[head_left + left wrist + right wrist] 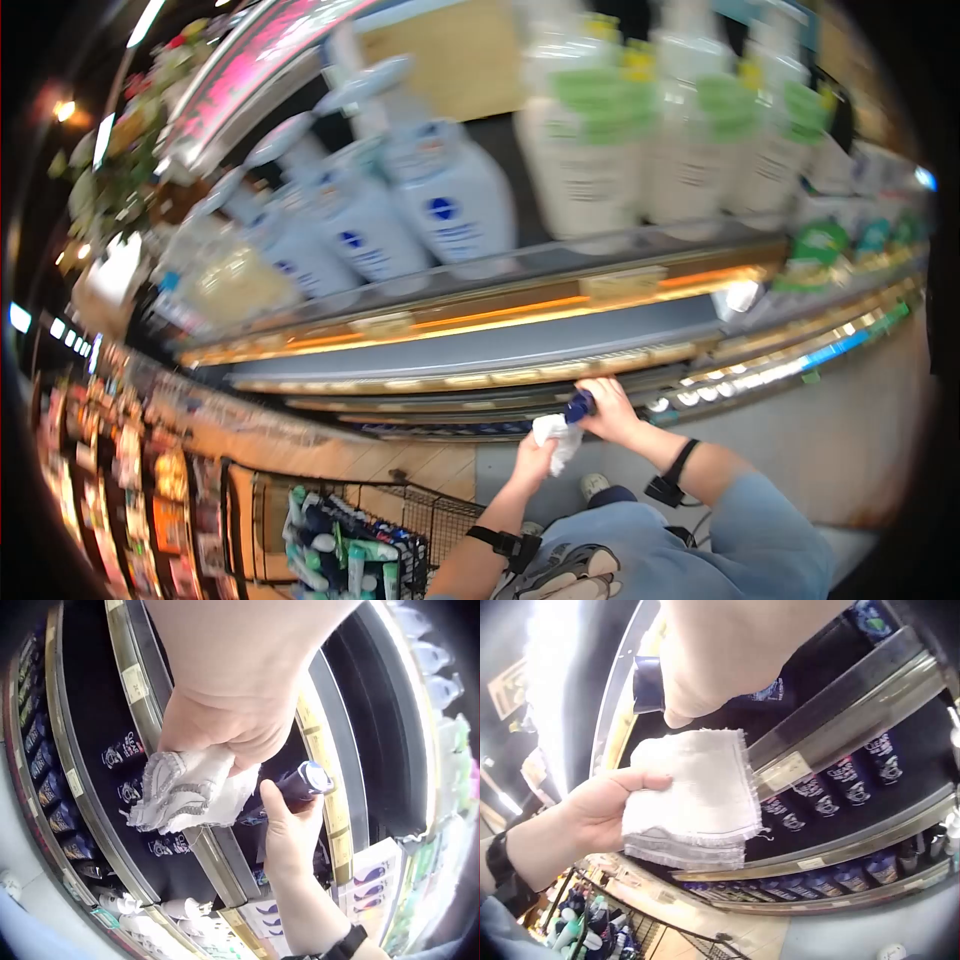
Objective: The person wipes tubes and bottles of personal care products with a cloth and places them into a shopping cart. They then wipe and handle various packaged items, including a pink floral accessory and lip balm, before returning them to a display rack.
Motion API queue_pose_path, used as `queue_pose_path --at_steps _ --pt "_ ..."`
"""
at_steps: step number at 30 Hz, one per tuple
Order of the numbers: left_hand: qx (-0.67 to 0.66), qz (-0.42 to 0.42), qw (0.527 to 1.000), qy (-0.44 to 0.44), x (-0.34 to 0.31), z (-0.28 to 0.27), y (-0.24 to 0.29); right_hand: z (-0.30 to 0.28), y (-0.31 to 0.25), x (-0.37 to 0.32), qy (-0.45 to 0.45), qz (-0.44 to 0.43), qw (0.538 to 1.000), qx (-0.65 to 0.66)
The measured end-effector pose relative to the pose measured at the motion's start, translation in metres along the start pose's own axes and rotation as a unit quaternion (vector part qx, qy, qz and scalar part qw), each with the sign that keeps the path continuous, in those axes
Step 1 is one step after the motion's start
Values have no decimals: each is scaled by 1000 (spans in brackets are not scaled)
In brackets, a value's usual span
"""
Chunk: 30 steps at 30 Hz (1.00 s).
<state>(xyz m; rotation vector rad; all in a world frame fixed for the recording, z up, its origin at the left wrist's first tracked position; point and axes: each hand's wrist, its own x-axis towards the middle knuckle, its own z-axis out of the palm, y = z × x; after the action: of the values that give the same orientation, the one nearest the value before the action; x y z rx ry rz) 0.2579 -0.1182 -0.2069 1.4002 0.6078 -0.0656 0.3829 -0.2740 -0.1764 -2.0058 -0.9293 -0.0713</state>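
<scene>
In my left hand [604, 810] I grip a folded white cloth [694, 784] with frayed edges, my thumb lying over its top face. Grey stitching shows along the cloth's folds in the left wrist view. My right hand [291, 840] holds a dark blue bottle [300, 781], thumb on one side and a pale round end towards the left wrist camera. The cloth and bottle are close together in front of the shelves. Part of the bottle is hidden behind the cloth and my fingers.
Dark CLEAR bottles [844, 780] stand on the lower shelves. Light blue pump bottles [445, 200] and white-green bottles [585, 170] line the top shelf. A black wire cart [440, 510] filled with bottles and tubes stands at my left. Metal shelf edges [855, 727] run close by my hands.
</scene>
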Motion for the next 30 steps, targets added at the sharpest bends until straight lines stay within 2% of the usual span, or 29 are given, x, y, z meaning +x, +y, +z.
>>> queue_pose_path --at_steps 1,2,4,6,7,8,9,10,11,13,14,15,16,17,19,21,23,24,25,27,28,29,30 --pt "-13 -2 1000 19 -2 -10 -6 1 -14 9 27 -95 995 23" --pt "-34 14 999 36 -5 -20 -12 6 -25 16 28 -147 987 53" --pt "-67 47 994 72 -16 -41 -14 22 -46 20 -16 -168 980 101" --pt "-74 75 990 96 -40 -59 2 38 -77 21 -89 -108 960 243" --pt "-66 85 989 104 -54 -69 14 46 -94 22 -130 -79 949 275" --pt "-53 61 991 104 -74 -77 27 52 -117 24 -149 -61 944 287" --pt "-41 35 993 101 -90 -89 35 64 -129 22 -157 -65 937 307" --pt "-21 63 994 89 -94 -104 13 70 -148 26 -168 -71 932 314" --pt "-60 60 991 99 -113 -110 15 78 -167 29 -180 -75 927 320" --pt "-44 58 995 75 -145 -133 25 103 -205 27 -218 114 825 508" --pt "-52 66 992 98 -159 -142 26 116 -217 31 -236 74 824 510" --pt "48 205 960 186 -173 -152 27 129 -235 33 -256 61 818 512" --pt "152 330 892 267 -188 -160 30 140 -255 34 -263 93 783 556" --pt "150 332 886 287 -206 -169 33 151 -275 34 -268 128 746 596" --pt "39 321 911 255 -244 -189 43 172 -313 32 -294 122 726 610" --pt "33 326 899 291 -269 -209 34 192 -346 30 -306 132 704 627" --pt "57 310 883 346 -293 -227 27 209 -373 24 -323 116 691 636" --pt "-121 182 931 293 -300 -238 5 217 -385 20 -337 74 696 629" --pt "-114 227 904 344 -299 -247 -10 225 -396 17 -350 32 701 621" --pt "-284 138 873 371 -312 -263 -21 236 -419 7 -382 -56 736 556" --pt "-390 177 819 382 -316 -269 -16 242 -433 1 -386 -113 727 556" --pt "-457 146 806 347 -330 -278 -13 249 -445 -6 -389 -170 717 553" --pt "-476 158 800 329 -342 -288 -15 260 -452 -11 -400 -214 706 544"
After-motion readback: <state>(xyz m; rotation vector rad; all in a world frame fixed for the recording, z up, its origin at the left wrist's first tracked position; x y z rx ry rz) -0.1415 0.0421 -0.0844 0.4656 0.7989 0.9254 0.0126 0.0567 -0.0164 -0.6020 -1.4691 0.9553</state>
